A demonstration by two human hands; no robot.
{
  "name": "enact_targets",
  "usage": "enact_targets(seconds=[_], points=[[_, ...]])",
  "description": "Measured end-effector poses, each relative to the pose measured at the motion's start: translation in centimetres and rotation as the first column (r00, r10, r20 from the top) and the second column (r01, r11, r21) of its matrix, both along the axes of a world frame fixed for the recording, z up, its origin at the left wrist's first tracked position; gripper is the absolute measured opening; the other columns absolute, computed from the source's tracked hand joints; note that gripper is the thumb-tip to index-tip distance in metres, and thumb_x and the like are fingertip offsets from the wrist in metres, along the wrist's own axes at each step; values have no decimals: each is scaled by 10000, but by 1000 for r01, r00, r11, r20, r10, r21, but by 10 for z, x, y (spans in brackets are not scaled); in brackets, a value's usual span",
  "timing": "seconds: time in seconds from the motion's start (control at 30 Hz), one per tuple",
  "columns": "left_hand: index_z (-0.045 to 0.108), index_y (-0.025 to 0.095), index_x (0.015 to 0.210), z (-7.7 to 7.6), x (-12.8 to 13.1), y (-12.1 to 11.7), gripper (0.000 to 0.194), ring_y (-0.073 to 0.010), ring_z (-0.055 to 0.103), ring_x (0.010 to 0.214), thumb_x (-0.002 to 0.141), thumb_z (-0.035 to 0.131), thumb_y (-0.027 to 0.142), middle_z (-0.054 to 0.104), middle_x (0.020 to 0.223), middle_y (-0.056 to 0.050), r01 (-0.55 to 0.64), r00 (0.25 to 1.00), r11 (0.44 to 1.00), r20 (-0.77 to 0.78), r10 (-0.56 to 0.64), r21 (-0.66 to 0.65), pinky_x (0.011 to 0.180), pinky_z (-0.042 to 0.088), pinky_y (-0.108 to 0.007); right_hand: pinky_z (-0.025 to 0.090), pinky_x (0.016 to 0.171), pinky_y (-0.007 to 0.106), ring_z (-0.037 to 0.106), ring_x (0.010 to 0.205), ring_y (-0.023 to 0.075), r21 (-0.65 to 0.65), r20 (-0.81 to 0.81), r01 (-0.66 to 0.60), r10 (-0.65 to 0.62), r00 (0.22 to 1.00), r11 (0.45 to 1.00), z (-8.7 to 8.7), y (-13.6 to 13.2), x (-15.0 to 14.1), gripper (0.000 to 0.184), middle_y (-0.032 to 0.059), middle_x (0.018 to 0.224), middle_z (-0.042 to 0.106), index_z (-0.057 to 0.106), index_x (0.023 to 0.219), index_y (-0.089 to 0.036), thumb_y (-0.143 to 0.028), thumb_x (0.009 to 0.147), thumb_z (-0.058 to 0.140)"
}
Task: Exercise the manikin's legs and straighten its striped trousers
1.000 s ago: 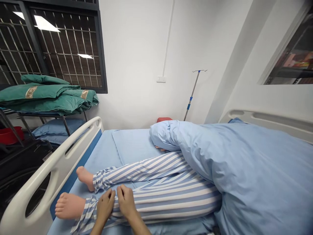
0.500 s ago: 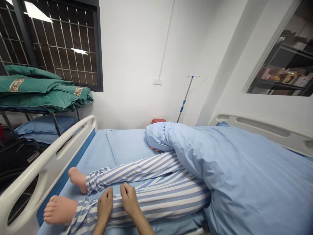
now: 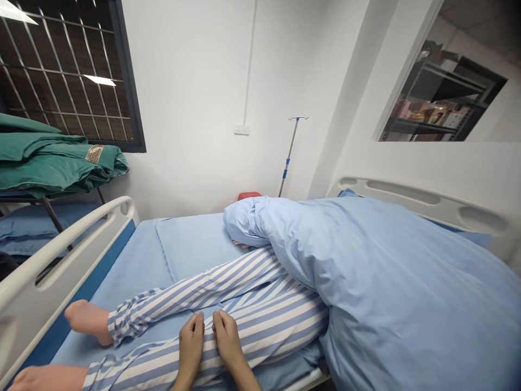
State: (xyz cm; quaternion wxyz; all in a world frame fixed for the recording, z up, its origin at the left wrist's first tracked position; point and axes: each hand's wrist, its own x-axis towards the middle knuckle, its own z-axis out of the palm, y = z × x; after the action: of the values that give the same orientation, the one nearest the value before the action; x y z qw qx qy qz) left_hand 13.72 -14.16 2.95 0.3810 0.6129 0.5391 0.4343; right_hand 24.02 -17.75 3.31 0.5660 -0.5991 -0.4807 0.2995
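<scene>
My left hand [image 3: 191, 339] is closed in a loose fist, thumb on top, over the nearer leg around the knee. Beside it, a small gap to the right, my right hand [image 3: 228, 334] is curled the same way. Nothing shows in either hand, and the cloth under them is not pulled up. Beneath them lie blue-and-white striped trousers [image 3: 277, 320] on the legs of a figure in bed. Its bare feet point left; the farther foot [image 3: 87, 320] shows whole, the nearer foot [image 3: 51, 377] is cut by the frame. A light blue quilt [image 3: 366, 271] hides the upper body.
The bed's sheet [image 3: 195, 233] is light blue. A pale footboard [image 3: 57, 247] rises at the left, a headboard [image 3: 399, 193] at the right. Behind the bed stand an IV pole [image 3: 288, 160] and a red object [image 3: 249, 195]. Green folded bedding [image 3: 61, 163] lies on a rack.
My view has shifted right along the bed. Both hands have moved up the nearer leg, from the shin toward the knee, and are closer together. The quilt and legs look unmoved.
</scene>
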Motion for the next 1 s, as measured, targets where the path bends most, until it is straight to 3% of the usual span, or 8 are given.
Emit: enact_targets(seconds=[0.1, 0.2, 0.3, 0.5, 0.6, 0.7, 0.83, 1.0], points=[[389, 210, 523, -2, 22, -4, 395, -128, 381, 546, 774, 400, 514, 396, 496, 30, 25, 997, 1000, -76, -25, -5, 561, 317, -243, 300, 517, 222, 375, 518, 99, 26, -7, 12, -12, 1000, 1000, 2, -8, 20, 406, -42, 529, 385, 386, 589, -192, -457, 893, 349], [358, 214, 530, -2, 45, -8, 401, -125, 376, 544, 797, 363, 514, 372, 504, 32, 62, 998, 998, 4, -62, -21, 556, 328, -243, 301, 524, 226, 388, 525, 104, 9, 38, 18, -18, 999, 1000, 6, -16, 40, 417, -34, 527, 406, 400, 584, -190, -466, 893, 347], [374, 213, 529, 2, 71, -13, 380, -125, 381, 545, 791, 385, 488, 399, 508, 26, 101, 995, 995, -11, -101, -27, 553, 327, -247, 310, 538, 226, 391, 538, 107, 13, 50, 14, -15, 999, 1000, 10, -19, 60, 409, -35, 544, 406, 391, 599, -192, -471, 894, 344], [323, 225, 536, 11, 136, -21, 360, -123, 375, 524, 818, 344, 448, 370, 500, 30, 128, 991, 992, 45, -127, -20, 538, 320, -252, 329, 524, 233, 407, 545, 121, 13, -13, 175, -175, 984, 984, 8, -25, 104, 427, -20, 563, 440, 417, 618, -194, -530, 869, 337], [324, 229, 533, 6, 157, -23, 355, -132, 394, 533, 823, 327, 432, 404, 508, 16, 152, 987, 988, -50, -152, -4, 552, 310, -261, 324, 516, 230, 403, 536, 117, 41, 24, 224, -225, 974, 974, 8, -34, 126, 403, -21, 561, 451, 424, 622, -194, -500, 876, 354], [345, 226, 534, -2, 165, -25, 351, -139, 414, 554, 824, 341, 424, 447, 522, 7, 164, 969, 986, -189, -157, 21, 582, 300, -272, 316, 515, 227, 395, 510, 109, 74, 76, 263, -269, 960, 962, 3, -43, 143, 381, -29, 537, 446, 425, 622, -195, -455, 892, 354], [325, 222, 530, -6, 159, -24, 360, -130, 405, 553, 830, 342, 420, 409, 515, 23, 183, 971, 983, -157, -179, 9, 579, 292, -267, 318, 538, 232, 437, 542, 121, 73, 214, 245, -255, 943, 967, -7, -47, 151, 388, -12, 566, 483, 437, 630, -197, -457, 898, 331], [319, 214, 517, -7, 114, -16, 383, -117, 383, 543, 826, 344, 439, 353, 503, 38, 156, 980, 988, -128, -155, -1, 567, 286, -254, 294, 514, 241, 411, 498, 127, 64, 308, 275, -281, 909, 959, -8, -44, 147, 436, -10, 522, 464, 402, 606, -211, -523, 888, 290]])
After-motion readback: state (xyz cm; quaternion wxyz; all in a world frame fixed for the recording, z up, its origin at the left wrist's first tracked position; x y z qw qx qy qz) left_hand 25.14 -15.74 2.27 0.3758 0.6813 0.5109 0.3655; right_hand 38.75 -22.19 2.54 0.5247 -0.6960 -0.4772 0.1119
